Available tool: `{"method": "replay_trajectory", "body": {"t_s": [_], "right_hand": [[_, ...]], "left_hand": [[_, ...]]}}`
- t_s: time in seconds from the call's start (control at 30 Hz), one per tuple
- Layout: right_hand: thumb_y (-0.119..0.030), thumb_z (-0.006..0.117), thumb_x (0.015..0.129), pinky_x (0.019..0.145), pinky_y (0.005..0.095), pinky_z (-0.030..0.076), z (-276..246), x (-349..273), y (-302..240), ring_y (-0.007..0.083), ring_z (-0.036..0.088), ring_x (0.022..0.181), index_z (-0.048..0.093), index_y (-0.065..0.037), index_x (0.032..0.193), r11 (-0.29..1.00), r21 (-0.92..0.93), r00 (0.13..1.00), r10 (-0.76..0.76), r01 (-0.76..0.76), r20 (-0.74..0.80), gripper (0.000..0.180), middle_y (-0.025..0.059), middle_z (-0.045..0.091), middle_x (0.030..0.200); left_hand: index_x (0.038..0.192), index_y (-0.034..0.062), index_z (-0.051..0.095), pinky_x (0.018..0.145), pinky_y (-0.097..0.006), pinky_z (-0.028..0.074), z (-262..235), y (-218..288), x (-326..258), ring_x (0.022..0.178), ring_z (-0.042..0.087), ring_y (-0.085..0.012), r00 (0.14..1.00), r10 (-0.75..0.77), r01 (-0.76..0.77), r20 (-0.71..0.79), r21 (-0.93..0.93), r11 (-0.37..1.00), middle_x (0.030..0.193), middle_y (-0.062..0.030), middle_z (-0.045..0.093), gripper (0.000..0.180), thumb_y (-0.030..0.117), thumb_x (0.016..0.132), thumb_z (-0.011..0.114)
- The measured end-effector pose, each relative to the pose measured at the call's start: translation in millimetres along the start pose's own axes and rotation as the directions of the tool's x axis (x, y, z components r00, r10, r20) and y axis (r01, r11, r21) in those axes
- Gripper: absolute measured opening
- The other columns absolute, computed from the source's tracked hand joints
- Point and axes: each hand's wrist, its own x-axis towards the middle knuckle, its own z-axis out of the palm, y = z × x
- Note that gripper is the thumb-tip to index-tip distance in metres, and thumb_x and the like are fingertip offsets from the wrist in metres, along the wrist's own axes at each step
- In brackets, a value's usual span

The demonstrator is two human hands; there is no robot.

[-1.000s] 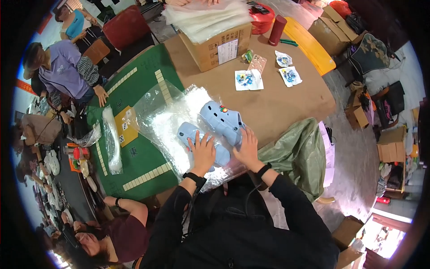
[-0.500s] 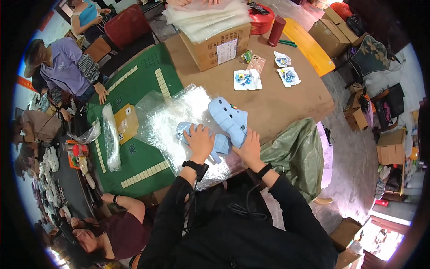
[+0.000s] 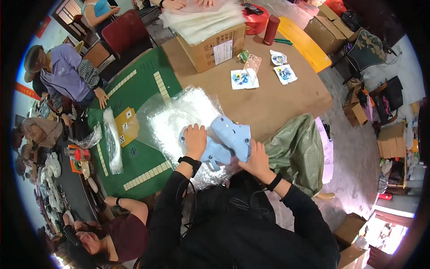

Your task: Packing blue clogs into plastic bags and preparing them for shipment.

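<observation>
My right hand (image 3: 256,160) grips the strap end of a light blue foam clog (image 3: 232,133), whose toe points away from me and to the left. A second light blue clog (image 3: 217,154) lies beside it on the left, partly under my left hand (image 3: 195,140). The left fingers are wrapped over that clog's toe part. Both clogs are above shiny clear plastic bags (image 3: 172,114) spread near the table's front edge. Small coloured charms show on the far side of the right clog.
White packets of blue charms (image 3: 244,79) and a patterned phone-shaped thing (image 3: 253,63) lie on the brown tabletop (image 3: 286,96). Behind them stands a carton (image 3: 215,50) topped with clear bags. Green sacking (image 3: 295,150) drapes at the right edge. Other people sit or stand around the left and far sides.
The right clog has come down toward me and now sits close against the left one. My left hand has shifted slightly left, covering more of its clog's toe.
</observation>
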Motion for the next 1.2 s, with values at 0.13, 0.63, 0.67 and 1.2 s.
{"method": "replay_trajectory", "body": {"t_s": [0.13,0.63,0.67,1.2], "right_hand": [[-0.029,0.076,0.054,0.071,0.0424,0.048,2,-24,8,0.0356,0.047,0.094,0.036,0.000,0.125,0.997,0.056,0.998,-0.059,0.059,0.005,0.086,0.0172,0.047,0.100],[-0.026,0.077,0.051,0.077,0.0416,0.046,3,-13,14,0.0361,0.046,0.094,0.036,0.000,0.126,0.967,0.152,0.978,-0.207,0.203,0.012,0.089,0.0176,0.046,0.099],[-0.025,0.077,0.051,0.077,0.0416,0.046,3,-10,13,0.0360,0.046,0.094,0.036,0.000,0.126,0.969,0.159,0.980,-0.198,0.190,0.036,0.089,0.0175,0.045,0.099],[-0.024,0.077,0.054,0.078,0.0415,0.045,34,13,5,0.0360,0.048,0.093,0.036,-0.004,0.126,0.923,0.333,0.981,-0.185,0.193,-0.056,0.086,0.0180,0.046,0.099]], "left_hand": [[0.078,0.0076,0.062,0.076,-0.042,0.042,5,-4,-2,0.090,0.055,-0.0254,0.998,-0.032,0.027,-0.049,-0.092,0.995,0.080,-0.0076,0.059,0.020,0.026,0.082,0.056],[0.095,0.0077,0.064,0.059,-0.040,0.050,-9,-7,13,0.070,0.062,-0.0298,1.000,-0.016,0.011,-0.017,-0.281,0.960,0.079,-0.0113,0.062,0.024,0.026,0.089,0.049],[0.095,0.0077,0.064,0.059,-0.040,0.050,-11,-5,12,0.070,0.062,-0.0298,1.000,-0.014,0.009,-0.016,-0.280,0.960,0.079,-0.0113,0.062,0.024,0.026,0.089,0.049],[0.128,0.0164,0.047,0.096,-0.060,0.030,-26,24,-21,0.125,0.034,-0.0396,0.999,-0.026,0.018,-0.037,-0.193,0.981,0.137,-0.0131,0.038,0.038,0.023,0.090,0.047]]}}
